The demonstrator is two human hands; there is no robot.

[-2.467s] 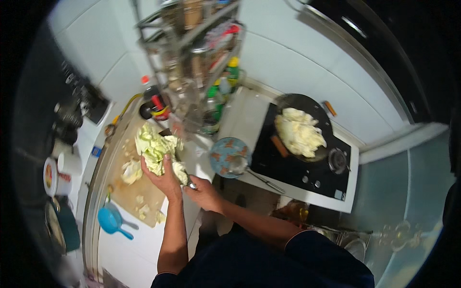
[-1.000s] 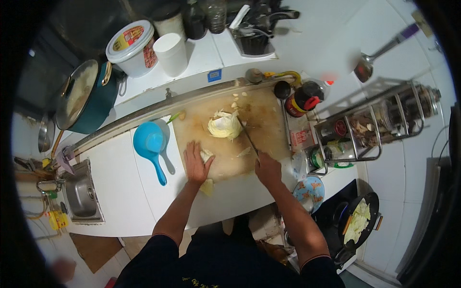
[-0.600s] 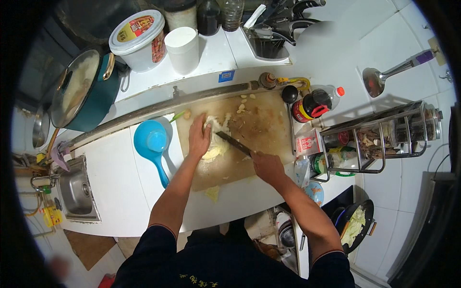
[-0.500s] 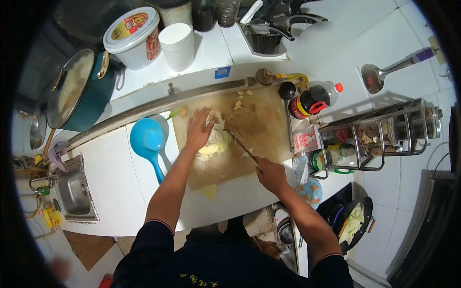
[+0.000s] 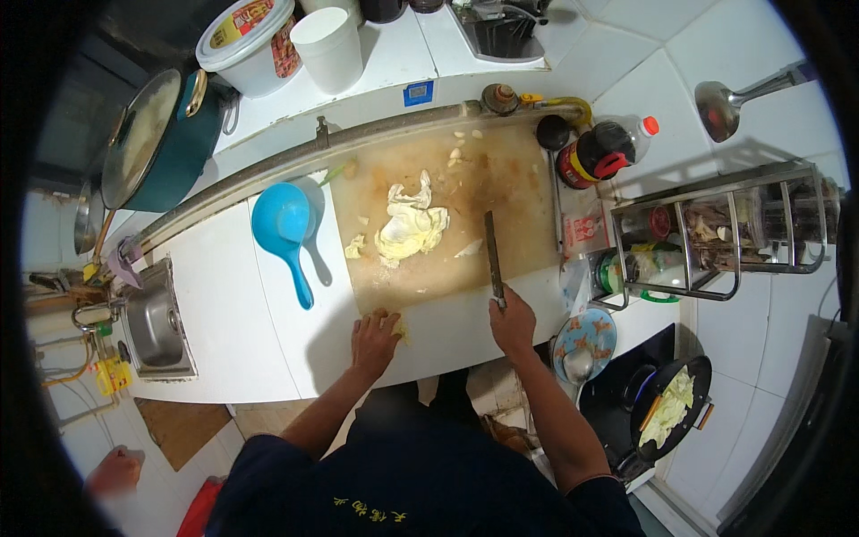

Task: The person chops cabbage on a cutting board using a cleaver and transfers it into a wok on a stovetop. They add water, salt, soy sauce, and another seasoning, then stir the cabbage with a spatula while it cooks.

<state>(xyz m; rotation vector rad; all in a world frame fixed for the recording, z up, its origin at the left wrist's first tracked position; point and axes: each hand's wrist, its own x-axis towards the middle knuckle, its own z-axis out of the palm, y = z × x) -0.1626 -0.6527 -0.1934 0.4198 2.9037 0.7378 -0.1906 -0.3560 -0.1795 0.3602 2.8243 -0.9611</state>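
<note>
My right hand (image 5: pixel 513 324) grips the handle of a kitchen knife (image 5: pixel 493 258). Its long dark blade points away from me over the right part of the cutting board (image 5: pixel 394 291). A pile of pale yellow cabbage leaves (image 5: pixel 413 228) lies on the board, left of the blade and apart from it. At the counter's front edge, my left hand (image 5: pixel 374 347) has its fingers curled at a small cabbage piece (image 5: pixel 402 329), partly hidden by them. Smaller cabbage scraps (image 5: pixel 355 246) lie on the board's left side. Several garlic cloves (image 5: pixel 455 155) sit near its far edge.
A blue ladle (image 5: pixel 286 234) rests left of the board; a sink (image 5: pixel 161 322) is farther left. On the right stand a sauce bottle (image 5: pixel 586 163), a metal rack (image 5: pixel 716 237), a patterned plate (image 5: pixel 586 333) and a wok with cabbage (image 5: pixel 671 407). Another person's hand (image 5: pixel 116 470) shows lower left.
My left hand has left the cabbage pile and come back to the piece at the counter edge. The knife has swung away from the pile, to the right. The view has shifted slightly.
</note>
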